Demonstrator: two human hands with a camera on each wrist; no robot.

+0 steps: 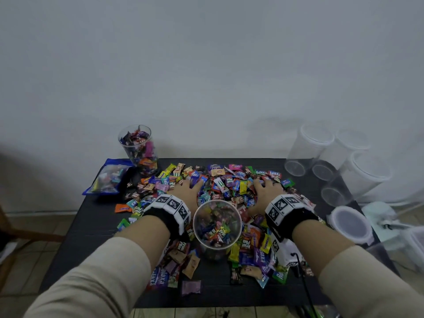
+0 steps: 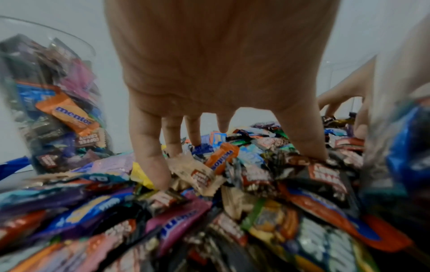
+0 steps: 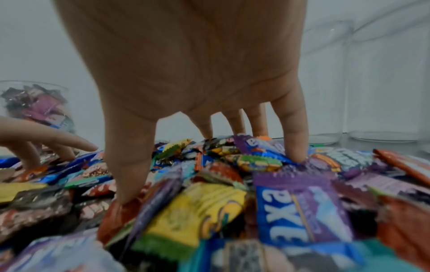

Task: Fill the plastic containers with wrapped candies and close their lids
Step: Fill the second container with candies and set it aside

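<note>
A wide heap of wrapped candies (image 1: 220,184) covers the middle of the black table (image 1: 91,226). A clear plastic container (image 1: 217,223), partly filled with candies, stands open at the near side of the heap between my wrists. My left hand (image 1: 185,188) lies spread on the candies just left of it, fingertips (image 2: 163,182) dug into the wrappers. My right hand (image 1: 263,188) lies spread on the heap to its right, fingers (image 3: 295,147) pushed down among the candies. Neither hand visibly holds a candy. A second container (image 1: 140,149), filled with candies and without a lid, stands at the far left.
A blue candy bag (image 1: 107,177) lies at the table's far left corner. Several empty clear containers (image 1: 321,154) stand at the far right, and a round lid (image 1: 350,223) lies near the right edge. A white wall rises behind the table.
</note>
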